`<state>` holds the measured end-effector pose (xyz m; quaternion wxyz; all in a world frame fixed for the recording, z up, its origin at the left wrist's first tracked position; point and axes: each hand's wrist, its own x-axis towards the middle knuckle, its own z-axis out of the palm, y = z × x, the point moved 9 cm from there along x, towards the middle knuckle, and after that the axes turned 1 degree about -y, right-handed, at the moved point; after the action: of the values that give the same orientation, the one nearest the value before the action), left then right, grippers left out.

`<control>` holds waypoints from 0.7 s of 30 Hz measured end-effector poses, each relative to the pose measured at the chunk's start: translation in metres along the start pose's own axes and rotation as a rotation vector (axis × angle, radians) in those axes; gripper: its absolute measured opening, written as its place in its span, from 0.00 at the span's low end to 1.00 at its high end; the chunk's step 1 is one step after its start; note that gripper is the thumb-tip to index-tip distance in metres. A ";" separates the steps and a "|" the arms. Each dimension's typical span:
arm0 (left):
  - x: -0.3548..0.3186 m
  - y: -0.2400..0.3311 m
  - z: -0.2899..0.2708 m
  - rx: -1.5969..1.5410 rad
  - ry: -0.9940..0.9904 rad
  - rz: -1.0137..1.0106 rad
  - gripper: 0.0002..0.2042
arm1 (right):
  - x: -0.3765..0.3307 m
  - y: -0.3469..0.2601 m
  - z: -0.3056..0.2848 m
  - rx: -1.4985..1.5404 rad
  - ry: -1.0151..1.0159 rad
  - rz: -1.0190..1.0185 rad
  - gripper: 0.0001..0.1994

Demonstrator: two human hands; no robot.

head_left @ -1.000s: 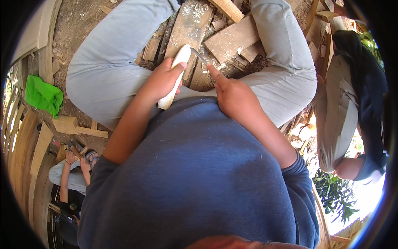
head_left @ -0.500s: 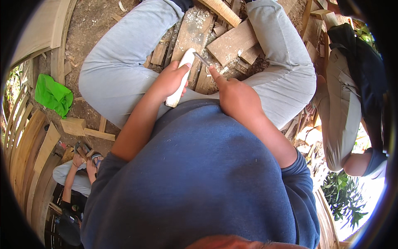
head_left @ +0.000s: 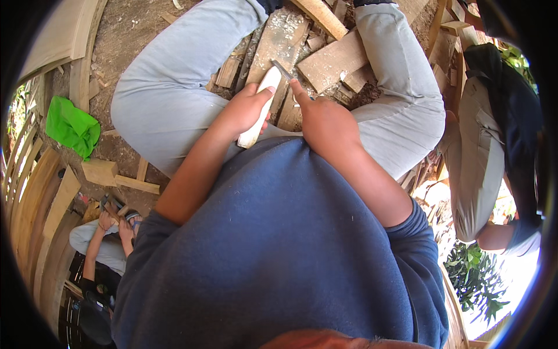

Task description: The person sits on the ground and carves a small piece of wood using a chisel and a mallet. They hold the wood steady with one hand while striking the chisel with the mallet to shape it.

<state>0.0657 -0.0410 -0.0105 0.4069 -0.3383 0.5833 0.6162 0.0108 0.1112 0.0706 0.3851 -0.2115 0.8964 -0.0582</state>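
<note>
A slim, pale piece of carved wood [head_left: 250,136] lies slanted over my lap, its rounded end pointing away from me. My left hand [head_left: 243,110] is closed around its middle, the thumb along the top. In my closed right hand [head_left: 330,123] is a knife, its handle hidden by the fingers. The index finger stretches along the back of the narrow knife blade [head_left: 282,69]. That blade crosses close by the wood's far end; whether they touch I cannot tell.
Between my legs lie a shaving-strewn plank [head_left: 273,43] and a shorter board [head_left: 331,61]. A green cloth [head_left: 72,127] and a wood block [head_left: 100,173] are at left. Another person's hands [head_left: 116,225] work at lower left; someone's trouser leg [head_left: 478,157] is at right.
My right hand has shifted slightly forward and left with the knife, so the blade's tip now reaches past the wood's far end. My left hand keeps its hold on the wood.
</note>
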 end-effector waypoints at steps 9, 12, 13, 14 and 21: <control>0.003 0.004 0.002 -0.312 -0.047 0.053 0.22 | -0.041 0.008 -0.032 0.055 0.049 0.080 0.32; 0.005 0.005 0.011 -0.285 -0.074 0.090 0.23 | -0.041 0.009 -0.026 0.077 0.098 0.018 0.31; 0.004 0.007 0.012 -0.273 -0.069 0.099 0.23 | -0.039 0.010 -0.019 0.074 0.106 0.015 0.31; 0.004 0.008 0.014 -0.260 -0.063 0.108 0.24 | -0.038 0.010 -0.015 0.071 0.115 0.011 0.31; 0.009 0.008 0.012 -0.171 -0.012 0.185 0.25 | -0.031 0.001 -0.011 0.027 0.086 -0.013 0.32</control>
<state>0.0555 -0.0280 -0.0138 0.3215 -0.3127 0.5549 0.7007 0.0219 0.1242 0.0984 0.3487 -0.2094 0.9099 -0.0818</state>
